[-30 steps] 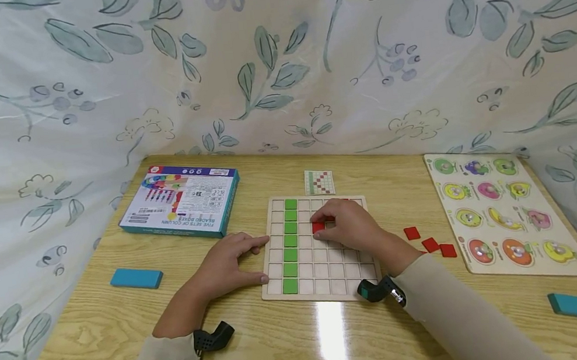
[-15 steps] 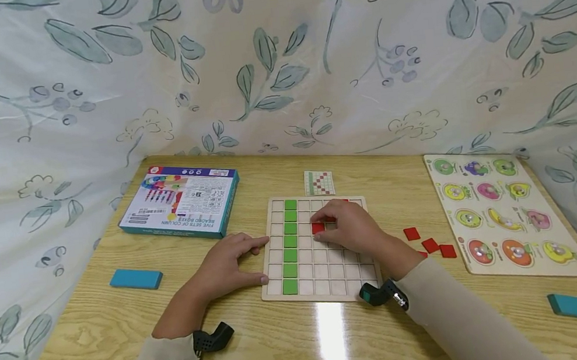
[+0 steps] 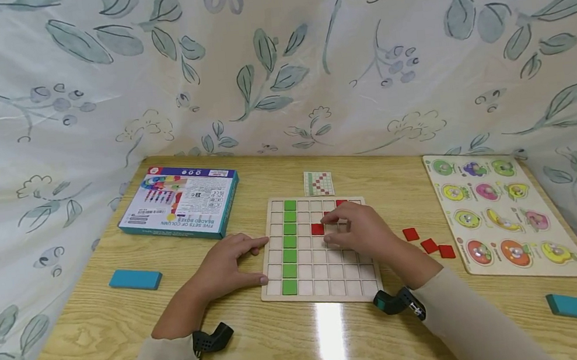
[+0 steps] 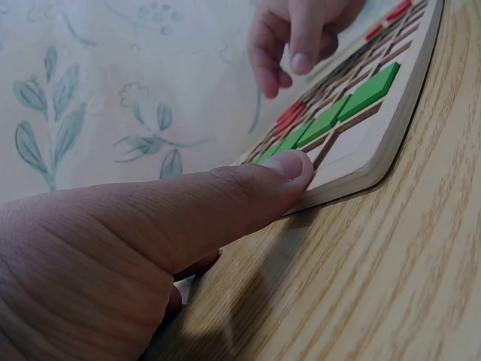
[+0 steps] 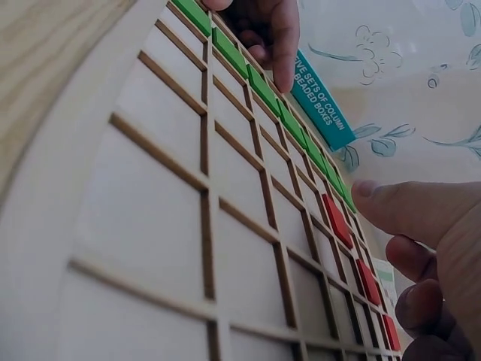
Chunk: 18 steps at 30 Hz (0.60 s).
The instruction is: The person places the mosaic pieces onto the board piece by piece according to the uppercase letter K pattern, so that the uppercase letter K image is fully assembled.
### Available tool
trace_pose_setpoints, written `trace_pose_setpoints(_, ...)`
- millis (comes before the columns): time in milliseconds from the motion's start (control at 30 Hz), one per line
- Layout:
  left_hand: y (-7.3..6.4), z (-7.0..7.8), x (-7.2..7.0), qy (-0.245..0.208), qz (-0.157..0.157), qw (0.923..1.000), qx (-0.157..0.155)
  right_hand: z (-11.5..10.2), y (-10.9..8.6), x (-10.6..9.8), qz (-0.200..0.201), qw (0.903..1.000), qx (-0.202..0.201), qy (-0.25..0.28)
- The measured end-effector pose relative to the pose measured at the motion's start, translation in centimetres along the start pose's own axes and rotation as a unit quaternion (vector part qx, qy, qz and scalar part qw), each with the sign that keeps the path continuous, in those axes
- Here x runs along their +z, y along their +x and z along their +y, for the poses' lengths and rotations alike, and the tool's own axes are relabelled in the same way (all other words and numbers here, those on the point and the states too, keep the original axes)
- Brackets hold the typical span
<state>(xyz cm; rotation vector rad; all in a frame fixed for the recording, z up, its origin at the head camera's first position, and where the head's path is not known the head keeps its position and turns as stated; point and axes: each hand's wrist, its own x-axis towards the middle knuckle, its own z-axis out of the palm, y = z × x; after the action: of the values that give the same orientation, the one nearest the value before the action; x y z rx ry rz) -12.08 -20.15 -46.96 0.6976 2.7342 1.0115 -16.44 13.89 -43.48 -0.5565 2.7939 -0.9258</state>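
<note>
A wooden grid board (image 3: 338,301) lies on the table with a column of green square tiles (image 3: 290,255) near its left side. Several red tiles sit in its cells on a diagonal; one red tile (image 3: 317,229) is fully visible, others partly behind my right hand (image 3: 362,231). That hand hovers over the board just right of this tile, thumb and forefinger apart with nothing between them. My left hand (image 3: 226,268) touches the board's left edge with extended thumb and forefinger. In the right wrist view the red tiles (image 5: 337,221) lie flat in their cells.
Loose red tiles (image 3: 429,245) lie right of the board. A small pattern card (image 3: 318,183) sits behind it. A boxed set (image 3: 180,202) stands back left, a fruit puzzle board (image 3: 508,209) at right. Blue blocks (image 3: 135,279) lie at both sides. A patterned curtain (image 3: 279,87) closes the back.
My right hand has let go of the red tile and drawn back slightly to the right, leaving that tile in its cell. The left hand has stayed at the board's edge.
</note>
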Motion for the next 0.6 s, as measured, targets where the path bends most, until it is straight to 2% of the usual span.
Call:
trace_pose_setpoints(200,0.0,-0.1,0.0,0.003,-0.001,1.0000,0.000,0.7,-1.1,-0.5,0.007,0.9999,0.008,0.003)
trace_pose_setpoints(400,0.0,-0.1,-0.1,0.007,0.000,1.0000,0.000,1.6,-2.2,-0.9,0.021,0.9997,-0.002,0.011)
trace_pose_setpoints(600,0.0,-0.1,-0.1,0.003,-0.002,1.0000,-0.002,2.5,-3.6,-1.6,0.028,0.9996,0.004,-0.001)
